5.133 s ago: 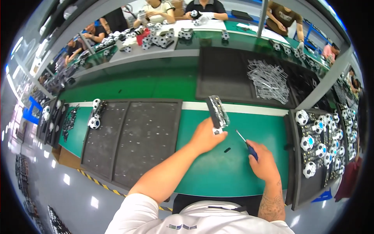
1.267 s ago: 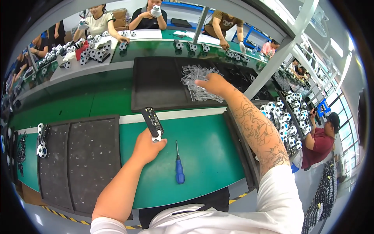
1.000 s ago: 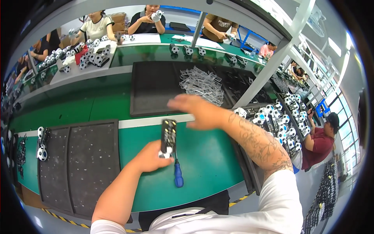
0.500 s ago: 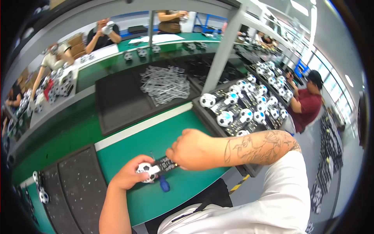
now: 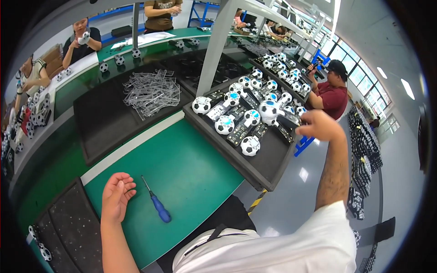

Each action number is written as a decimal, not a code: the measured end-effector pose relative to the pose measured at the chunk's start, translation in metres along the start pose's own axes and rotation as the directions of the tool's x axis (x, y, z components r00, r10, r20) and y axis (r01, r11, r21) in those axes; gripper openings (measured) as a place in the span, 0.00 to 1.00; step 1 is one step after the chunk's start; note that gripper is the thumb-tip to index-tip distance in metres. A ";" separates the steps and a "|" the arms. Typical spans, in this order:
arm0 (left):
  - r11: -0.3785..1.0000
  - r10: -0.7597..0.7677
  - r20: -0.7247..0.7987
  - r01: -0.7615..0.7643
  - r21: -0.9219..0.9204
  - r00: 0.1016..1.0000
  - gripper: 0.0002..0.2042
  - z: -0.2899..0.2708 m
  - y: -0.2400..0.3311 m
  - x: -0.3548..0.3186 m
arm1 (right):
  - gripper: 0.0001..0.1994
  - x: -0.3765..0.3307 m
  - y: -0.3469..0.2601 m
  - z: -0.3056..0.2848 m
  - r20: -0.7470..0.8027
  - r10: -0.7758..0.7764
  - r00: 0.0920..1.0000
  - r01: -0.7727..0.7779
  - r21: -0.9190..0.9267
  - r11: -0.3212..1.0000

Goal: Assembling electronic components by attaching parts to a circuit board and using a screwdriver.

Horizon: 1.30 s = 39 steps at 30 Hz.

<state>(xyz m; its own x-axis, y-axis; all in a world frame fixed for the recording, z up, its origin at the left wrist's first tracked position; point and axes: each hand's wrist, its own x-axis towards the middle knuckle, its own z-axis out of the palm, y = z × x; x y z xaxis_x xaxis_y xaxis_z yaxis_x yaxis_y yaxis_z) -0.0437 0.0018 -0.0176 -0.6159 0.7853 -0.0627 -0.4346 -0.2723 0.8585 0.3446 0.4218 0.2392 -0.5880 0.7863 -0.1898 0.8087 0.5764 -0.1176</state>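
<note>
Half a second ago both hands met over the assembled piece at the green mat [image 5: 191, 173]; now the right hand [image 5: 321, 125] has swung out over the tray [image 5: 255, 170], fingers curled on a dark strip, with a ball [image 5: 268, 110] just beside it that seems part of the same piece. Left hand [image 5: 116, 195] lies open and empty on the mat, near the screwdriver [image 5: 157, 207]. Such a piece looks light and rigid plastic, top-heavy at the ball, so gripping near the ball end seems safest.

One blue-handled screwdriver [image 5: 156, 204] lies alone; one pile of clear plastic parts [image 5: 152, 92] sits behind.
</note>
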 end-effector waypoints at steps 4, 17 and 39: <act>1.000 -0.005 0.003 0.005 0.026 1.000 0.14 0.006 -0.001 -0.001 | 0.10 -0.014 0.052 0.062 -0.045 -0.091 0.995 0.099 0.217 0.971; 0.995 -0.060 0.098 0.052 0.081 0.993 0.16 0.010 -0.001 -0.004 | 0.29 -0.046 -0.005 0.140 0.232 0.203 0.951 -0.307 0.780 0.546; 0.953 -0.169 0.071 0.145 0.264 0.983 0.16 0.012 0.003 -0.008 | 0.32 0.005 -0.005 0.187 -0.262 0.345 0.901 -0.190 0.476 0.858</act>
<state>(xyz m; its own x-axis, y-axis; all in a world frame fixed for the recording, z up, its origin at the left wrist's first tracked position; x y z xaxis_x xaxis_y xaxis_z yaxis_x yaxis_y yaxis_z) -0.0326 0.0013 -0.0086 -0.4855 0.8574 -0.1709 -0.3300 0.0013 0.9440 0.3406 0.3817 0.0563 -0.2552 0.9659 0.0437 0.8143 0.2391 -0.5289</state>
